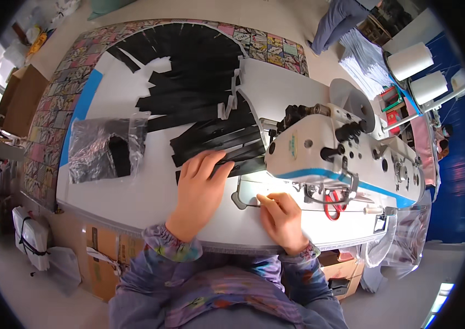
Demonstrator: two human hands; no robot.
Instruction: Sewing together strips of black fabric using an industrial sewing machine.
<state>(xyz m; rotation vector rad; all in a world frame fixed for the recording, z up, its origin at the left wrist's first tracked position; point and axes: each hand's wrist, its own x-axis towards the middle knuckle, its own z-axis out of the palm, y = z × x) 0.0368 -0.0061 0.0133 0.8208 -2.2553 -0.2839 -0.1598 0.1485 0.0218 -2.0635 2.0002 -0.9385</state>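
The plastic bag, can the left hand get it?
Probably yes: only bare white table shows between the left hand and the plastic bag, though the fingers are at the black strips.

Sewing machine [312, 147]: 1. Tabletop [281, 82] under it: 1. Thread cones [409, 61], white, right of machine: 3, third partly cut off. Red-handled scissors [326, 207] beneath machine head: 1 pair. Hands, both left of machine: 2, left hand [202, 189] and right hand [284, 219]. Black fabric strips [197, 82], left of machine: many, overlapping, exact count not possible. Clear plastic bag [91, 151], farther left of machine: 1. Co-worker [337, 23], beyond machine: 1, partly visible.
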